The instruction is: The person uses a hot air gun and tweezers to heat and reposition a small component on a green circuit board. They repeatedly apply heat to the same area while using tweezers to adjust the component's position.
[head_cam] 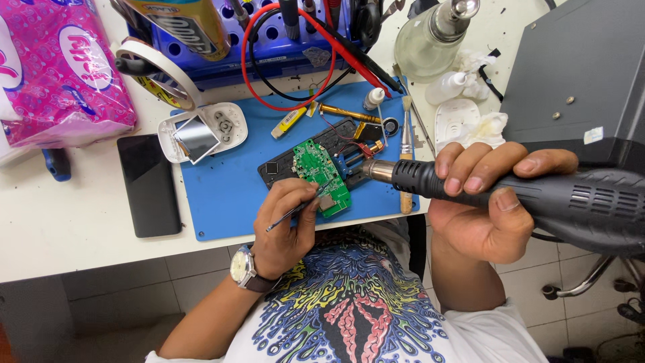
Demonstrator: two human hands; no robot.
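Note:
A green circuit board lies in a black holder on a blue work mat. My left hand, with a wristwatch on the wrist, pinches thin tweezers whose tips touch the board's near end. My right hand grips a black hot-air gun. Its metal nozzle points left at the board from close range.
A white device shell with a small screen and a black phone lie left. A pink tissue pack, blue tool rack, red and black leads, glass bottle, brush and dark box ring the mat.

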